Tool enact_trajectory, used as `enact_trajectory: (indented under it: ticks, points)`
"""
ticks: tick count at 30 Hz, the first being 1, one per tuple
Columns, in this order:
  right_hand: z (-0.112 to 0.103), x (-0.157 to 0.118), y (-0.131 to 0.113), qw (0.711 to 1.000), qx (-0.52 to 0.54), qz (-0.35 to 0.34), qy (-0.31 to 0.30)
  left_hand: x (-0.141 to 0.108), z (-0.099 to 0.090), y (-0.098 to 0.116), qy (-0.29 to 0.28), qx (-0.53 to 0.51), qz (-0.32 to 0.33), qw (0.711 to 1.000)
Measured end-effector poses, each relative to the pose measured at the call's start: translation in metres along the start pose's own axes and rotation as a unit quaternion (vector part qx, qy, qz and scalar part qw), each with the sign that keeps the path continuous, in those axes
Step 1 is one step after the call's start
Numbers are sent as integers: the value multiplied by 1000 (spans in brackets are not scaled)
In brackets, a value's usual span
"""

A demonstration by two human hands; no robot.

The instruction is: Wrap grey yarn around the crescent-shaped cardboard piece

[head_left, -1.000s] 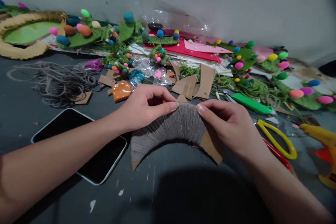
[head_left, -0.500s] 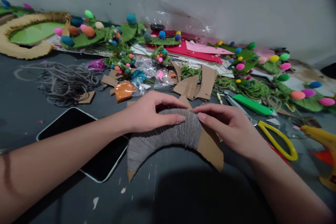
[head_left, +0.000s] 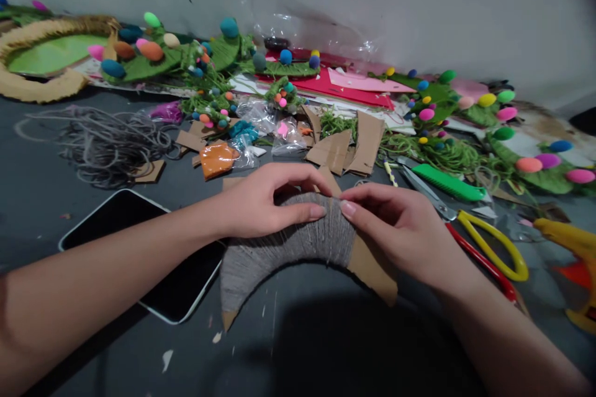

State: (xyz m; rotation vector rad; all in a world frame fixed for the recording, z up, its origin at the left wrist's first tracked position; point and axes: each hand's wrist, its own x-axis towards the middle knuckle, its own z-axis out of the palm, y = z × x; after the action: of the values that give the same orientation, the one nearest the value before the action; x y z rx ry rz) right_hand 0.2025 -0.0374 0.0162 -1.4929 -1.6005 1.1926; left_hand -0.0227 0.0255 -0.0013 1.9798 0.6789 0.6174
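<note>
A crescent-shaped piece of cardboard (head_left: 372,267) lies in front of me, most of it wrapped in grey yarn (head_left: 284,245). Bare cardboard shows at its right end and at the left tip. My left hand (head_left: 279,198) grips the top edge of the wrapped part, thumb on the near face and fingers behind it. Close beside it, my right hand (head_left: 395,223) pinches at the upper edge near where the wrapping stops, thumb in front. The fingertips behind the crescent are hidden.
A phone (head_left: 181,285) lies under my left forearm. Tangled grey yarn (head_left: 107,142) sits behind it. At right are scissors (head_left: 498,248), a green cutter (head_left: 447,183) and a yellow glue gun (head_left: 565,236). Cardboard scraps (head_left: 370,142) and green decorations with coloured balls (head_left: 153,68) line the back.
My right thumb has shifted slightly left along the crescent's upper edge, closer to the left hand. The left hand keeps its hold. More of the scissors' red handle shows.
</note>
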Motion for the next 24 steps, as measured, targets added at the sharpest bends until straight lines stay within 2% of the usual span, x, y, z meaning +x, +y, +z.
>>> enact_trajectory:
  ticks: [15, 24]
  points:
    - [3, 1, 0, 1000, 22, -9, 2, 0, 0, 1, -7, -12, -1, 1000]
    - [7, -2, 3, 1000, -14, -22, 3, -1, 0, 2, -13, -21, -6, 1000]
